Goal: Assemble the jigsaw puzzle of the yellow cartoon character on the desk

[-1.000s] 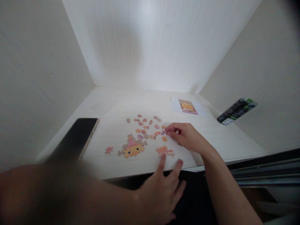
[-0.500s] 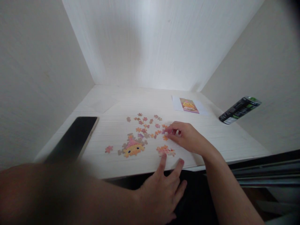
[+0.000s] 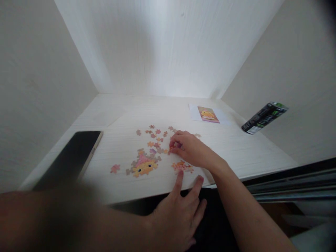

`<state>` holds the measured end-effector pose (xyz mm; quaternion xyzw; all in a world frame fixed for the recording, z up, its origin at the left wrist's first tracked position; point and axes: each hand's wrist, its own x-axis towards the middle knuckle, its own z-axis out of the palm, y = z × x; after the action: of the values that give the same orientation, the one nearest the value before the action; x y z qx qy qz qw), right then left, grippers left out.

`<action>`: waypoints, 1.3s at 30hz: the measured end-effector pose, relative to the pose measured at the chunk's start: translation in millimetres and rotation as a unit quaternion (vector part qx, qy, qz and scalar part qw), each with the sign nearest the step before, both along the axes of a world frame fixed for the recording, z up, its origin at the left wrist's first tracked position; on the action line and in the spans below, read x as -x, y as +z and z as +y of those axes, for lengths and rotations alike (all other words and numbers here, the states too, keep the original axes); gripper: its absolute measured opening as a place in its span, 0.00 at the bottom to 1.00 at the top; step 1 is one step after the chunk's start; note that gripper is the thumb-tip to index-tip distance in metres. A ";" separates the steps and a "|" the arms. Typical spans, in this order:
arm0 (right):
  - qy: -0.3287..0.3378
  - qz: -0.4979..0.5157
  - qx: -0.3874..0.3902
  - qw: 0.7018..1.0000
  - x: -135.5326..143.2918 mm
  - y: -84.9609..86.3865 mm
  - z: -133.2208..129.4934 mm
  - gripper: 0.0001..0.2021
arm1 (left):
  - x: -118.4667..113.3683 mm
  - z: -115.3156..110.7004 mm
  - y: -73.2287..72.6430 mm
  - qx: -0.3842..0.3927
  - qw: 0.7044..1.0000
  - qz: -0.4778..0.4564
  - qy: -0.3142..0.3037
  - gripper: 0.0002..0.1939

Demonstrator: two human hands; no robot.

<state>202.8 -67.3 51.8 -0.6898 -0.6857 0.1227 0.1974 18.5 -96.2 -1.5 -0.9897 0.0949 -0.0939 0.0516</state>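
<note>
Puzzle pcs (image 3: 153, 135) have open tbl (image 3: 147, 111) behind, L hand (image 3: 175, 211) spread over front edge (image 3: 141, 198), R hand (image 3: 190, 147) curled, grip unclear.

We hold our left hand (image 3: 177, 213) low, fingers splayed; our right hand (image 3: 191, 147) is farther forward, thumb and fingertips curled inward.

Visible items comprise two large joined jigsaw sections (image 3: 145, 166), over ten loose pieces (image 3: 158, 131), one smartphone (image 3: 70, 157), one drink can (image 3: 263, 119), one printed picture (image 3: 208, 114).
</note>
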 end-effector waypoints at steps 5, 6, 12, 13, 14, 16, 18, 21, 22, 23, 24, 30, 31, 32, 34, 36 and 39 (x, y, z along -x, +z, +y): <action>-0.016 0.118 0.012 0.993 -10.4 5.9 -12.5 0.03 | -0.7 0.6 -2.2 0.001 1.000 0.002 -0.004 0.35; -0.012 0.152 0.022 0.988 -15.2 7.1 -17.1 0.04 | -0.9 1.0 -2.4 0.000 1.000 0.002 -0.004 0.35; 0.031 0.243 0.151 0.958 -36.0 13.1 -40.8 0.07 | -1.1 1.9 -2.5 -0.004 1.000 0.000 -0.004 0.35; 0.040 0.236 0.164 0.957 -36.1 13.9 -42.3 0.07 | -1.1 1.6 -2.3 -0.002 1.000 0.000 -0.002 0.35; 0.048 0.228 0.173 0.957 -35.6 14.6 -43.0 0.07 | -1.0 1.3 -2.2 -0.001 1.000 0.000 0.000 0.35; 0.057 0.211 0.177 0.959 -33.7 15.7 -43.4 0.08 | -0.9 0.6 -1.7 0.000 1.000 -0.001 0.004 0.35; 0.058 0.192 0.173 0.964 -32.3 16.1 -43.3 0.08 | -0.7 0.0 -1.1 0.002 1.000 0.000 0.003 0.35; 0.039 0.163 0.159 0.973 -31.7 15.6 -43.4 0.07 | -0.4 -0.5 -0.6 0.004 1.000 0.003 0.001 0.35; 0.032 0.156 0.155 0.975 -31.7 15.2 -43.4 0.07 | -0.4 -0.5 -0.6 0.004 1.000 0.004 0.002 0.35; 0.028 0.150 0.152 0.976 -31.5 14.8 -43.3 0.07 | -0.6 -0.5 -0.7 0.003 1.000 0.004 0.004 0.35; 0.029 0.145 0.150 0.977 -31.2 14.5 -43.1 0.07 | -0.8 -0.5 -0.9 0.003 1.000 0.004 0.004 0.35; 0.037 0.133 0.149 0.979 -27.6 12.9 -40.4 0.05 | -1.7 -0.7 -3.0 0.003 1.000 -0.005 0.008 0.36; 0.030 0.135 0.151 0.979 -27.5 12.5 -40.2 0.05 | -1.5 -1.0 -3.2 0.002 1.000 -0.007 0.009 0.36; 0.024 0.133 0.152 0.979 -27.6 12.2 -40.1 0.04 | -1.3 -1.3 -3.2 0.002 1.000 -0.008 0.010 0.36; 0.010 0.113 0.150 0.982 -28.6 11.9 -40.2 0.03 | -0.7 -1.8 -3.1 0.002 1.000 -0.007 0.009 0.37; -0.005 0.079 0.148 0.986 -29.8 12.6 -40.5 0.04 | -0.4 -2.1 -3.2 0.002 1.000 -0.007 0.008 0.37; -0.012 0.047 0.133 0.990 -30.2 14.4 -39.4 0.07 | -0.2 -2.1 -3.7 0.004 1.000 -0.007 0.004 0.37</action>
<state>233.0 -106.7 66.2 -0.7112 -0.6453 0.2425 0.1377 18.7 -98.4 -5.2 -0.9896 0.0898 -0.1014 0.0488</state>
